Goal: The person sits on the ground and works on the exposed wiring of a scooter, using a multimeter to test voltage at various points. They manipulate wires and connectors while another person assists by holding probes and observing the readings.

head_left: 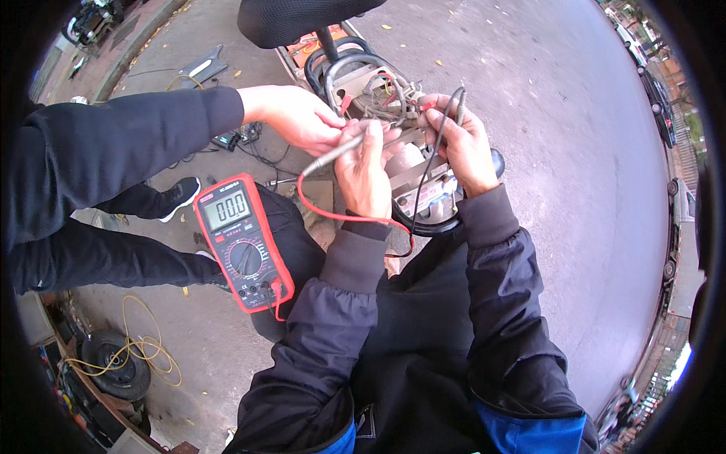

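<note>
My left hand (pixel 364 175) is closed around the red-lead test probe (pixel 333 154), which has a grey grip. In my right hand (pixel 465 147) is the black-lead test probe (pixel 461 106), pinched near a small red connector (pixel 429 106). Both hands are over the exposed wires (pixel 389 102) of an electric scooter's open frame. Fingers cover the probe tips, so their contact is hidden. A red-framed digital multimeter (pixel 243 242) rests by my left thigh with its display lit and leads plugged in. From the left, another person's hand (pixel 295 121) reaches to the wires beside a red connector (pixel 345 104).
The scooter's black seat (pixel 299 17) overhangs the far side of the wiring. The other person's shoe (pixel 181 198) is at the left. Dark cables (pixel 257 147) lie on the pavement, with a tire (pixel 115 365) and yellow cord (pixel 155 344) at lower left.
</note>
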{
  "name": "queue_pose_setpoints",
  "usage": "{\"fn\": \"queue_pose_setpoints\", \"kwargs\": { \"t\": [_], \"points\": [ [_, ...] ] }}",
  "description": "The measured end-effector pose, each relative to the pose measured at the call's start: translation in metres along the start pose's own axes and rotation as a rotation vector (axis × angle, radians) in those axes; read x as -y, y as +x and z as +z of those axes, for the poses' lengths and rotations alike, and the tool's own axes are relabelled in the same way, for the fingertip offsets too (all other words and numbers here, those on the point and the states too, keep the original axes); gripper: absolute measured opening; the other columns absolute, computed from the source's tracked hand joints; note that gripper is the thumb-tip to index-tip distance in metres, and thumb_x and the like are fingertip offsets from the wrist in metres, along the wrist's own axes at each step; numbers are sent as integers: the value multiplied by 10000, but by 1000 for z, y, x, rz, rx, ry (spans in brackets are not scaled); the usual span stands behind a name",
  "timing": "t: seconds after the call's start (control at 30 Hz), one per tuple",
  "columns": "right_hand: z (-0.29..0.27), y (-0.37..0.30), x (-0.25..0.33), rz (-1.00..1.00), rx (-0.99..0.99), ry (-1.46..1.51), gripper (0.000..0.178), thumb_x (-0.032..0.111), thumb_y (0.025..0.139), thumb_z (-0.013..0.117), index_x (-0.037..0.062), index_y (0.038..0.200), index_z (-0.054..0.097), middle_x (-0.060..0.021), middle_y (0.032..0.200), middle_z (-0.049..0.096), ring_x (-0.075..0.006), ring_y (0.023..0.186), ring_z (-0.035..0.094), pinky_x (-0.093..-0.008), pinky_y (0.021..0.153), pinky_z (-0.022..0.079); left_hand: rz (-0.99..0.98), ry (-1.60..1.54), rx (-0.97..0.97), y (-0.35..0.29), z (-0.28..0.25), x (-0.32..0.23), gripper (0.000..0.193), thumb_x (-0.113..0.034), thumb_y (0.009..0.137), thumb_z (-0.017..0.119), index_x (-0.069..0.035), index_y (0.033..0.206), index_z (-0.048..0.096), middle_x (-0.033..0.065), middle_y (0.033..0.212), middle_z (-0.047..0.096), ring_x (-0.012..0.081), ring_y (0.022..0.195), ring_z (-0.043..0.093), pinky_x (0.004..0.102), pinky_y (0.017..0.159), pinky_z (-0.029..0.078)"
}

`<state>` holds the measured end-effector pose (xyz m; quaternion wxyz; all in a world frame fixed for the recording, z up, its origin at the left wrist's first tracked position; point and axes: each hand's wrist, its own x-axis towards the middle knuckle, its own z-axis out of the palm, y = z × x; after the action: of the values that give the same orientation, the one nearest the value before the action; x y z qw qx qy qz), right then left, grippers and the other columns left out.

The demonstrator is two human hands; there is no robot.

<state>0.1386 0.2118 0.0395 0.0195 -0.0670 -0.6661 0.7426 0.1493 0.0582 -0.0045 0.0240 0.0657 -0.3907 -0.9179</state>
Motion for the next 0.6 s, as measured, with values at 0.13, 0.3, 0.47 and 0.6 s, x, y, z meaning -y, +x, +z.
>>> {"fn": "queue_pose_setpoints", "kwargs": {
  "t": [0.13, 0.3, 0.47, 0.6],
  "points": [
    [-2, -2, 4, 46, -34, 16, 354, 29, 960, 501, 28, 1277, 660, 36, 899, 661, -5, 653, 495, -172, 555, 361, -47, -17, 136, 13, 17, 10, 323, -326, 1133, 529, -12, 1193, 574, 157, 1251, 671, 274, 1131, 694, 412, 952, 607],
    [0, 1, 4, 84, -52, 34, 332, 33, 964, 511, 30, 1254, 674, 48, 820, 616, -12, 641, 481, -179, 561, 367, -74, -40, 198, 19, 20, 23, 359, -379, 1149, 467, -30, 1132, 552, 209, 1314, 667, 320, 1185, 691, 437, 967, 603],
    [-3, 1, 1, 5, -97, 62, 331, 81, 983, 498, -13, 1226, 702, 18, 795, 617, -44, 635, 488, -204, 582, 385, -99, -43, 255, 20, 10, 28, 402, -433, 1150, 434, -49, 1105, 546, 247, 1328, 666, 362, 1157, 716, 461, 972, 593],
    [-4, -7, -2, -203, -248, 177, 374, 173, 1005, 455, -35, 1131, 739, -2, 798, 620, -99, 636, 512, -249, 609, 425, -167, -104, 244, 20, 5, 26, 411, -462, 1141, 444, -67, 1104, 552, 270, 1342, 656, 413, 1150, 716, 488, 1008, 567]
  ]
}}
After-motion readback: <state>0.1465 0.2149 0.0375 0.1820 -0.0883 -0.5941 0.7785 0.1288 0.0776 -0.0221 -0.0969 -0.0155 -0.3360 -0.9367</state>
